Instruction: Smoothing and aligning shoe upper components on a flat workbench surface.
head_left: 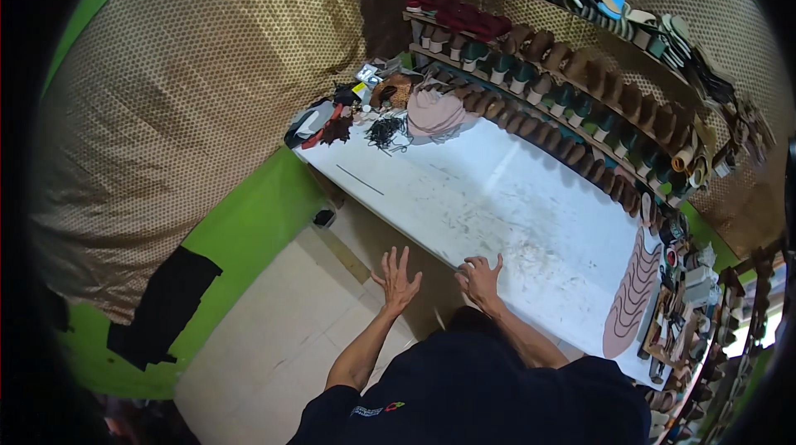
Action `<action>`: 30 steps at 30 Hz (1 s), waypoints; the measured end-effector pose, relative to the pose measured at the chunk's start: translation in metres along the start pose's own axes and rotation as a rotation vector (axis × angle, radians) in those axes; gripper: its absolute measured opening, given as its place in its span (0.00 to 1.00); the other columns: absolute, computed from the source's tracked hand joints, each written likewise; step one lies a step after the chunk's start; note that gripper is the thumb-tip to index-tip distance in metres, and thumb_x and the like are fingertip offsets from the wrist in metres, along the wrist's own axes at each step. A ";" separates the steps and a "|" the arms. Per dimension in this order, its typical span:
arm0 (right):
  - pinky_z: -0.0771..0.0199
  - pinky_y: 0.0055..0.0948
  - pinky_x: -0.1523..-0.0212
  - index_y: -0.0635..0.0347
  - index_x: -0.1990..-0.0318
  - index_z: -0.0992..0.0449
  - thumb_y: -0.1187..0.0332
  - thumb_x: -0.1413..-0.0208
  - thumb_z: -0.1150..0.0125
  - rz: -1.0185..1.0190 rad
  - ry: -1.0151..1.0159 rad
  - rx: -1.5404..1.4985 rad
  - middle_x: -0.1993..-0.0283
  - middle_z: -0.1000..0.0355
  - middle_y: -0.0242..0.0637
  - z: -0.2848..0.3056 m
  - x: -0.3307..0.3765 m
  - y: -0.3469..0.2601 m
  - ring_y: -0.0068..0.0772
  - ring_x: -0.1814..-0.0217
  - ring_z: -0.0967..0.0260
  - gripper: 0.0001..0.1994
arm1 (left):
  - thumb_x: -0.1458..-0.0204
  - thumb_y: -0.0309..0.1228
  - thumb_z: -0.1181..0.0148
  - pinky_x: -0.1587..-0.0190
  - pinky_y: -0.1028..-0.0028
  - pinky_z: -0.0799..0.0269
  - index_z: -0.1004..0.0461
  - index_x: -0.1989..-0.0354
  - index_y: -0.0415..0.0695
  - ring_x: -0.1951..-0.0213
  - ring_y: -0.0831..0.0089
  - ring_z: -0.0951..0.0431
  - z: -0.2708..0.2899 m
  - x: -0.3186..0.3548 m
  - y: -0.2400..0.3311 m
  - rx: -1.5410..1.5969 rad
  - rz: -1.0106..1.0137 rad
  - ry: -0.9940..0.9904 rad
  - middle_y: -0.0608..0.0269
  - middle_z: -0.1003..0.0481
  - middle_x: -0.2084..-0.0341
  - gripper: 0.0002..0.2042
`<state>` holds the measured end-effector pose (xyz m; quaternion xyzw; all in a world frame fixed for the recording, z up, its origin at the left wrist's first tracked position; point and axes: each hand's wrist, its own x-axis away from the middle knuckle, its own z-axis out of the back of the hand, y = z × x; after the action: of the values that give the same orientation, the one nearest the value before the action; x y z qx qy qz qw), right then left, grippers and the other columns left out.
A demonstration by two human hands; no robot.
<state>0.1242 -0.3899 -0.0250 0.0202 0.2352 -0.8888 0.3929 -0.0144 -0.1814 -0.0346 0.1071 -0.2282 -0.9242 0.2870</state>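
While I watch: bare left hand [397, 284], spread; bare right hand [480, 281], half-curled, fingers parted, near white rectangular tabletop [414, 205]'s seven-o'clock edge; loose wrists advisable.

Tabletop [464, 205] brightly lit beyond your right hand [480, 281], pale sheen on it. Floor [274, 345] dim between right hand and your left hand [398, 282]. Bright gap [773, 327] far right of right hand, washed out. Lines bend well out from hands; corners black.
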 end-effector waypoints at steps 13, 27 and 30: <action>0.66 0.79 0.26 0.45 0.63 0.13 0.59 0.41 0.31 0.016 0.130 0.038 0.46 0.22 0.28 -0.038 -0.255 0.016 0.37 0.34 0.32 0.05 | 0.43 0.47 0.33 0.33 0.19 0.65 0.40 0.22 0.62 0.20 0.48 0.56 0.043 -0.139 -0.056 -0.012 -0.065 -0.001 0.54 0.52 0.20 0.40; 0.52 0.67 0.25 0.50 0.59 0.16 0.67 0.47 0.31 0.080 0.124 0.101 0.39 0.25 0.35 -0.078 -0.493 0.045 0.39 0.30 0.34 0.08 | 0.44 0.44 0.32 0.31 0.21 0.71 0.37 0.23 0.65 0.19 0.45 0.62 0.095 -0.307 -0.101 -0.040 -0.117 -0.132 0.50 0.58 0.18 0.38; 0.49 0.64 0.25 0.51 0.62 0.16 0.67 0.48 0.32 0.100 0.116 0.117 0.43 0.24 0.34 -0.085 -0.515 0.045 0.38 0.33 0.32 0.05 | 0.45 0.43 0.31 0.31 0.22 0.72 0.37 0.23 0.65 0.18 0.47 0.63 0.086 -0.338 -0.102 -0.011 -0.207 -0.145 0.50 0.58 0.18 0.39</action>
<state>0.4986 -0.0238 -0.0051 0.1063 0.2038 -0.8777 0.4206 0.1830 0.1204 0.0137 0.0614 -0.2310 -0.9554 0.1736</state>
